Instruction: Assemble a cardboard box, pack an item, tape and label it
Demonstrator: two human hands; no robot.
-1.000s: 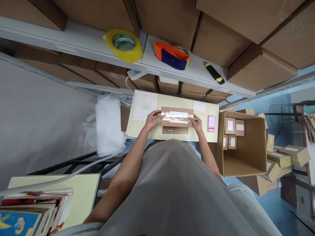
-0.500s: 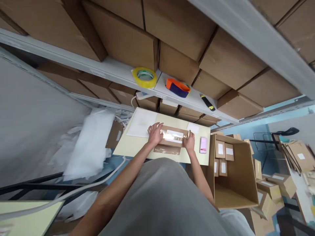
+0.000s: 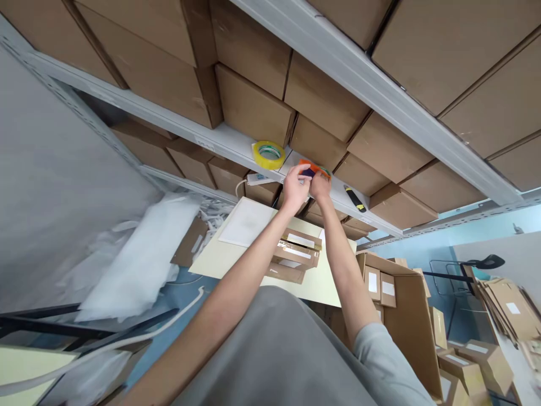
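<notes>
Both my hands are raised to the grey metal shelf [image 3: 228, 141] above the small table. My left hand [image 3: 295, 189] and my right hand [image 3: 320, 186] close together on the orange and blue tape dispenser [image 3: 311, 168] lying there. A yellow roll of tape [image 3: 269, 154] lies on the shelf just left of them, and a black and yellow utility knife [image 3: 354, 198] just right. Below my forearms, a small flat cardboard box [image 3: 298, 255] with a white label lies on the pale yellow table [image 3: 211, 260].
Brown cartons fill the shelves above and behind. A large open carton [image 3: 406, 304] with small labelled boxes stands right of the table, with more small boxes [image 3: 477, 355] beyond it. White foam wrap [image 3: 139, 259] is heaped at the left. A white sheet [image 3: 245, 223] lies on the table.
Both hands left the cardboard box on the table and rose to the shelf, closing on the tape dispenser. The view has tilted upward.
</notes>
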